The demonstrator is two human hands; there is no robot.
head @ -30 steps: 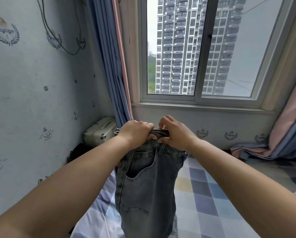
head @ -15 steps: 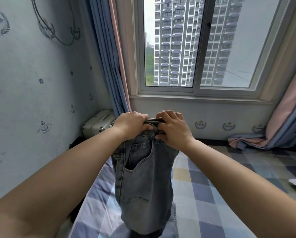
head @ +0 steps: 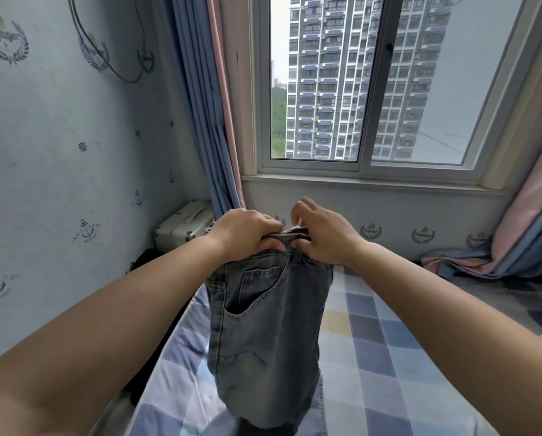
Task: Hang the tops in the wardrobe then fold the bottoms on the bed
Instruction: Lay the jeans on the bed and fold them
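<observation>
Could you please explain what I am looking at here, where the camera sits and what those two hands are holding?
No machine is involved: a person wears one wide-angle camera on the head, looking forward and down along both arms. The left hand and right hand each have a grip on the waistband of grey jeans, which hang down in front of a bed with a checked sheet. Behind are a window, blue and pink curtains, and a pale suitcase by the wall on the left.
</observation>
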